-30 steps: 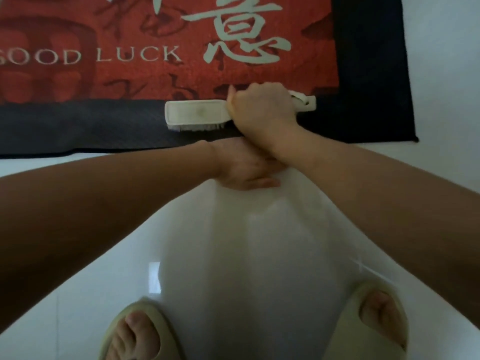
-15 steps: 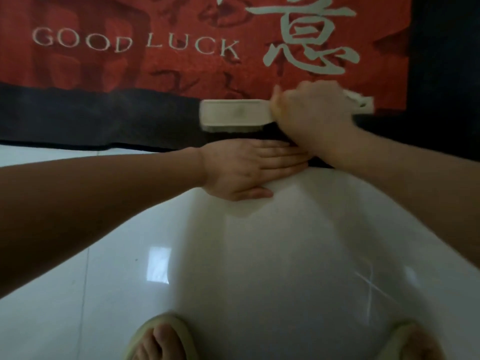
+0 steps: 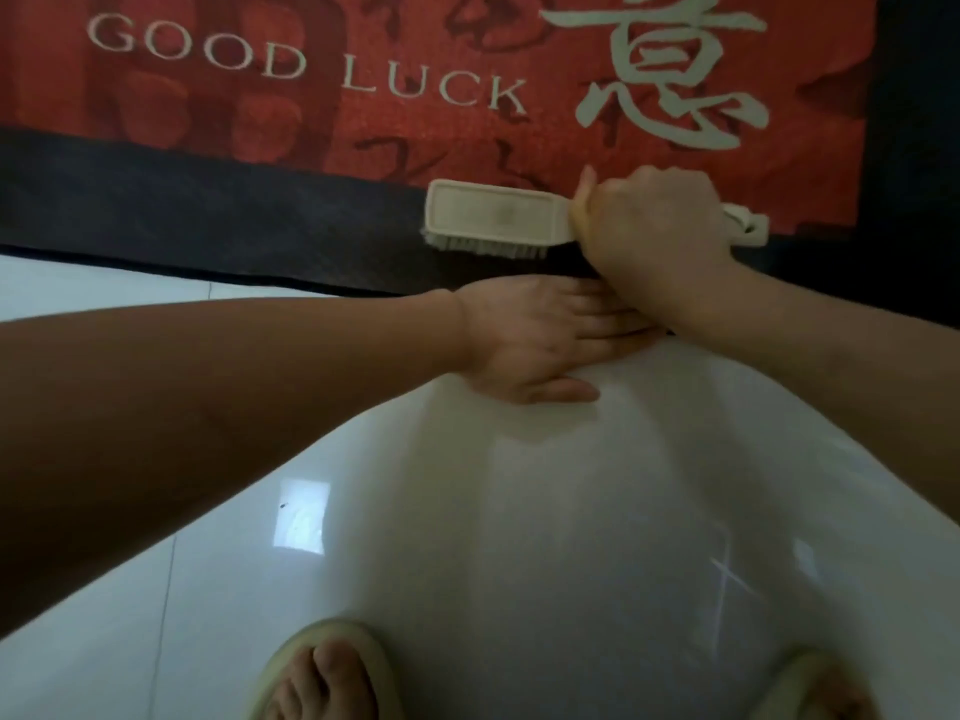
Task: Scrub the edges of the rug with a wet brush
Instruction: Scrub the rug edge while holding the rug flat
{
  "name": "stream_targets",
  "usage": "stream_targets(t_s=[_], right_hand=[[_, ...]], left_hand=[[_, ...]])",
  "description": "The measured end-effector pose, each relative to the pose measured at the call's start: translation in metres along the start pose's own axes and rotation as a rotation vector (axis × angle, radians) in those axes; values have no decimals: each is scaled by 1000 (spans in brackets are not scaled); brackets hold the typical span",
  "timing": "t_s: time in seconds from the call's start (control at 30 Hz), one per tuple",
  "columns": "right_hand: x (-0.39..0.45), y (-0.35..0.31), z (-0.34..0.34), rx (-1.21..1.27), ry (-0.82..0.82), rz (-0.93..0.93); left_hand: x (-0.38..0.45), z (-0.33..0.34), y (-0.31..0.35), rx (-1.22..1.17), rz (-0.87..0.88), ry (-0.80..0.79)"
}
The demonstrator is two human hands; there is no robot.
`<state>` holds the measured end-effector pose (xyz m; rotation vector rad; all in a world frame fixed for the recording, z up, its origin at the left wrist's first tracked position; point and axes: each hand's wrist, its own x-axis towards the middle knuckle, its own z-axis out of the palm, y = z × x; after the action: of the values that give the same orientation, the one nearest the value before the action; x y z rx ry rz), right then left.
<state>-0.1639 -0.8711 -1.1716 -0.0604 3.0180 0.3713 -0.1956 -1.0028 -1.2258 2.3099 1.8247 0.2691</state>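
Your right hand (image 3: 655, 240) is curled tight round the handle of the cream plastic scrub brush with pale bristles (image 3: 493, 214); thumb up on the far side, handle end sticking out past your knuckles to the right. Brush lies lengthwise along the near border of the red woven rug with black edging (image 3: 208, 210), bristles down & touching the black band, back of the brush head showing a faint dirty patch near its middle. Rug: red centre w/ darker mottled pattern, pale lettering "GOOD LUCK" and a large pale character to its right; black border runs along the near side and up the right side; near edge lies flat on the glossy white tiled floor (image 3: 571, 511). Your left hand (image 3: 535, 340) is flat, fingers straight and together, pressing at the rug's near edge just below the brush, fingertips tucked under your right wrist. Two pale green slippers (image 3: 291, 662) w/ bare toes at bottom of view, the right one mostly cut off.
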Motion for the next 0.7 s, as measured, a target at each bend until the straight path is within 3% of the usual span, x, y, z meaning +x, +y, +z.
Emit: stream_targets(t_s=[0.17,0.3,0.37,0.47,0.57,0.7], right_hand=[[48,-50,-16,149,30,-75],[-6,18,5,40,-102,-72],[-23,28,12,50,-36,43],[15,-14,1,150,90,27],[40,-43,-14,159,46,-42],[-16,37,21,-49,-167,-23]], left_hand=[[-5,1,2,-61,-28,-100],[3,-2,0,-77,-4,-25],[3,-1,1,-62,-7,-50],[2,-6,4,-69,-15,-37],[-2,-5,5,-100,-50,-74],[6,-1,1,-46,0,-65]])
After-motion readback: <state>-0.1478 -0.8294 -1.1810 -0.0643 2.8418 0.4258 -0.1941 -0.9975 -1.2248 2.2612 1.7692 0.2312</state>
